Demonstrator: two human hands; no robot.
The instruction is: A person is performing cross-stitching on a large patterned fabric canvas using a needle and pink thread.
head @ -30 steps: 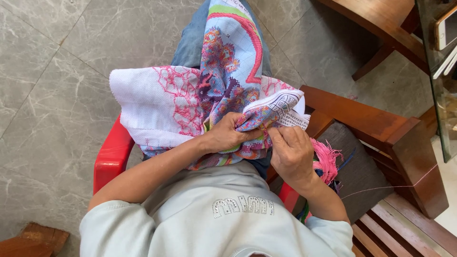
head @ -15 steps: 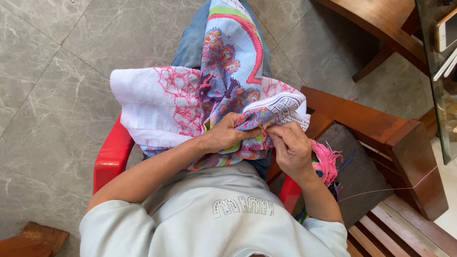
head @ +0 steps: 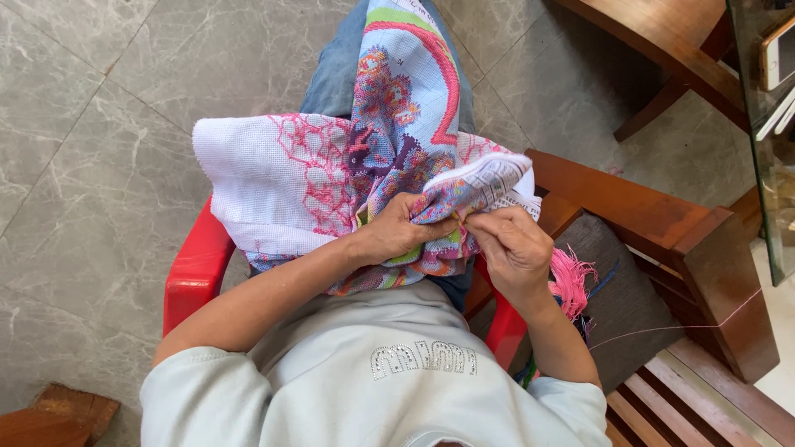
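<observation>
Flanking both hands, left hand (head: 397, 236) and right hand (head: 513, 248), closed on embroidery cloth (head: 331, 165): red chair (head: 195, 273), wooden bench (head: 662, 223).

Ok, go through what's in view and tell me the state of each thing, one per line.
Embroidery cloth: bunched over the lap, partly stitched.
Left hand: closed on a fold of the cloth.
Right hand: fingers pinched at the cloth's edge.
Pink thread bundle: loose beside the right wrist.
Red chair: occupied.
</observation>
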